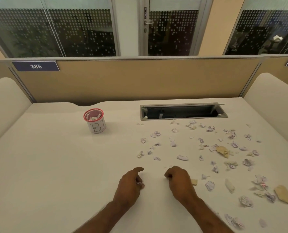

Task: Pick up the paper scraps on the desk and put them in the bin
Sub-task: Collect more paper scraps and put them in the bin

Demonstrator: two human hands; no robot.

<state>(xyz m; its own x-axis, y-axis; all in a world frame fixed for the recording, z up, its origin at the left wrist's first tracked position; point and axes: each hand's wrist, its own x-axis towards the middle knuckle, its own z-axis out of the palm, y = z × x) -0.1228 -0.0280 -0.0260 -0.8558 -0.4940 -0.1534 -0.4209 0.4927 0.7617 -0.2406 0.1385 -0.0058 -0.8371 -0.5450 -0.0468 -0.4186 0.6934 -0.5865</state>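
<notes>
Step in hand: gathering scraps near the front edge of the tabletop (55, 165) before carrying a load to the bin (95, 120).

Left hand (131, 182): fingers curled inward, pinching what looks like a small scrap with a red mark against the palm; knuckles low over the tabletop.

Right hand (178, 179): fingers curled down with the tips at the surface; whether it has hold of a scrap, I cannot tell. A tan fragment (194, 182) lies just beside it at 3 o'clock.

Paper scraps (207, 148): scattered from 12 to 4 o'clock of the hands, thickest toward the right side of the tabletop; mostly pale crumpled bits, with a few larger tan pieces (283, 194) at 3 o'clock.

Bin: a small mesh cup with a red rim and a white label, upright at 11 o'clock of the hands, well apart from the scraps, with some paper already inside.

Doing it well: probably best to sweep nearby bits together with curled fingers, then pinch a cluster rather than single pieces. Keep the left fist closed so its scrap does not drop.

Risk: the light bits may scatter if brushed fast; the bin's mouth is narrow, so release low over the rim.

Cable slot (183, 111): open at 12 o'clock; keep scraps from sliding in.
</notes>
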